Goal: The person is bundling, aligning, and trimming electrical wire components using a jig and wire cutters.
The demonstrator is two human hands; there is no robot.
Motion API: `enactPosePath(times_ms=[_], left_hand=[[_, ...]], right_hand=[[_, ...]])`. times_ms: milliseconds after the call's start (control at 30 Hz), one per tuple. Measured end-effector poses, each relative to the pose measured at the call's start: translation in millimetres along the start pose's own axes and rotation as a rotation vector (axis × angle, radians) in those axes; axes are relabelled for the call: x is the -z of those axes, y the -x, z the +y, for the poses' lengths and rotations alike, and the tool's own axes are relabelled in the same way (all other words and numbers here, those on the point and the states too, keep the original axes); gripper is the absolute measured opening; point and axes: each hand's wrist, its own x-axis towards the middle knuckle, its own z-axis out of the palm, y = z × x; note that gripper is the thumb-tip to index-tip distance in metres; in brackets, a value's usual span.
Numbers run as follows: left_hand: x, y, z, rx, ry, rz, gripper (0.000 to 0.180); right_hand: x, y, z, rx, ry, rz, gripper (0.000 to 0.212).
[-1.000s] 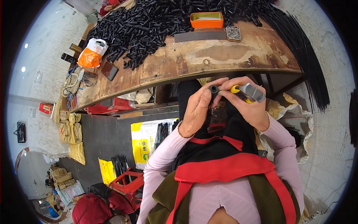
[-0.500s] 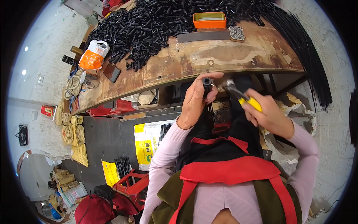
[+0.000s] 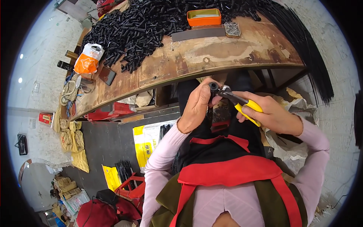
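"What has the left hand (image 3: 196, 105) got?"

"A short black tube (image 3: 214, 86), stood on end with its round mouth up. The fingers are bent around it, thumb on the near side, with no slack that I can see. What runs below it is too dark to tell."

"And the right hand (image 3: 271, 113)?"

"Its fingers are curled around the yellow handles of a pair of pliers (image 3: 251, 108). The metal head points left and sits right at the tube's right side; whether it touches, I cannot tell."

"Where is all this?"

"Just off the near edge of the bench (image 3: 177, 64), above the person's lap and the red-trimmed black apron (image 3: 227, 172)."

"What lies on the bench?"

"A big heap of black tubes (image 3: 124, 36) at the far left and middle. Right of its middle, an orange tin (image 3: 206, 22); nearer, a flat grey strip (image 3: 198, 34) with a small tray of metal bits (image 3: 232, 36) at its right end. Long black rods (image 3: 319, 72) hang over the right end."

"And off to the left?"

"An orange and white bag (image 3: 87, 62), with a dark phone (image 3: 107, 76) just beside it. Down on the floor, a red stool (image 3: 132, 189)."
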Motion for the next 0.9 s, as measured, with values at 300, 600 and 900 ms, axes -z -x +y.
enactPosePath(times_ms=[300, 600, 900], left_hand=[[5.6, 8.2, -5.8, -0.032, 0.003, 0.023, 0.053], [6.3, 5.5, -3.8, -0.014, 0.098, -0.055, 0.054], [-6.3, -0.9, 1.2, -0.004, -0.043, -0.082, 0.052]], right_hand=[[12.6, -13.6, -20.3, -0.281, -0.156, -0.199, 0.025], [15.8, 2.6, -27.2, -0.147, 0.172, -0.098, 0.029], [25.1, -0.2, -33.6, -0.242, 0.258, -0.169, 0.025]])
